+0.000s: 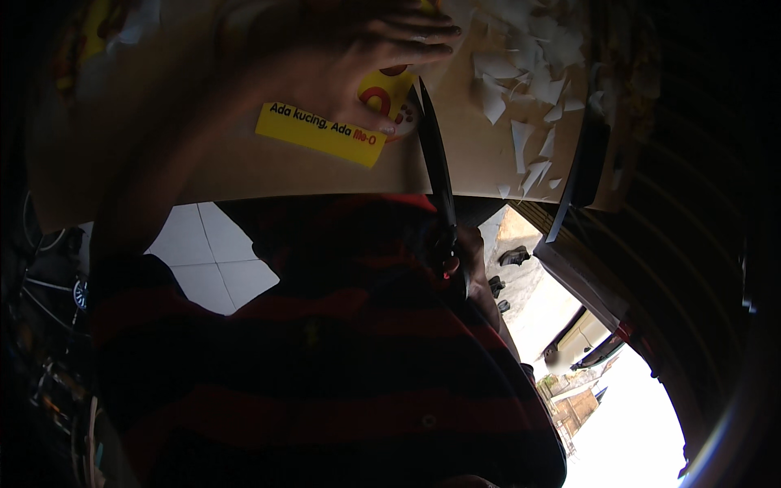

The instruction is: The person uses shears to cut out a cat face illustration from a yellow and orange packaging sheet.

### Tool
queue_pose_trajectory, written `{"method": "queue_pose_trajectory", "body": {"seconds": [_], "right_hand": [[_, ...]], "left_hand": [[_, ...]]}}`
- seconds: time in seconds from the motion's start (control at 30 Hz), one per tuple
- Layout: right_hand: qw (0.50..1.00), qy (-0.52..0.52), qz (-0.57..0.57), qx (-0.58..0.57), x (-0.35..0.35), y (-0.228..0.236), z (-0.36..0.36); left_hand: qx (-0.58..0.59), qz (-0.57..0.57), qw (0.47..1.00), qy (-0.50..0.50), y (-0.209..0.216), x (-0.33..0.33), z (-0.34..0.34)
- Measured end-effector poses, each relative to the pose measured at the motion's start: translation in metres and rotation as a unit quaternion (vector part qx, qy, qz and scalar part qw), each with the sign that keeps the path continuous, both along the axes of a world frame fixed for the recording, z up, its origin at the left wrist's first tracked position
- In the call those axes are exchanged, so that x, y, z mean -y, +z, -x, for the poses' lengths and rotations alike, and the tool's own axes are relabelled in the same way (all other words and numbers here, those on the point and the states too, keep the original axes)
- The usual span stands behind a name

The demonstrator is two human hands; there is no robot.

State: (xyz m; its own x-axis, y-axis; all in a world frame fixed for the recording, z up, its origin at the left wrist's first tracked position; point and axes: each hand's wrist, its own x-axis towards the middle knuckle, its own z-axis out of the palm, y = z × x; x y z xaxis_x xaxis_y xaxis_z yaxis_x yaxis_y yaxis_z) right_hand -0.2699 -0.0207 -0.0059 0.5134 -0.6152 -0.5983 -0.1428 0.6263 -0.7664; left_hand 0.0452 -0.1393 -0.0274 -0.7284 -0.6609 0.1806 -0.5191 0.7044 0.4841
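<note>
My left hand (pixel 376 65) reaches across the brown tabletop with its fingers stretched out and the thumb spread apart. It lies over a yellow, red and white printed cut-out (pixel 381 91), covering much of it. Below the thumb, a yellow printed strip (pixel 321 137) with dark and red lettering sticks out; whether it joins the cut-out I cannot tell. Low at the table's front edge, my right hand (pixel 468 259) is closed around the handles of long dark scissors (pixel 439 171). Their blades point away from me, with the tips just right of the cut-out. Shadow hides part of the right hand.
Many white paper scraps (pixel 529 73) lie scattered on the right of the brown tabletop (pixel 220 175). A dark upright bar (pixel 587 163) stands by the right edge. Pale floor tiles (pixel 213 260) show below left, and dark footwear (pixel 514 255) lies on the ground to the right.
</note>
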Motion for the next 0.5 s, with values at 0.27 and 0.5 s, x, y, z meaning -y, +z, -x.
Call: {"method": "queue_pose_trajectory", "body": {"seconds": [0.27, 0.5], "right_hand": [[0.964, 0.109, 0.230, -0.073, 0.004, 0.003, 0.002], [0.939, 0.153, 0.282, -0.122, -0.001, -0.003, 0.009]], "left_hand": [[-0.020, -0.017, 1.000, -0.010, -0.002, 0.000, -0.001], [0.005, 0.006, 1.000, -0.006, -0.006, 0.000, -0.001]]}}
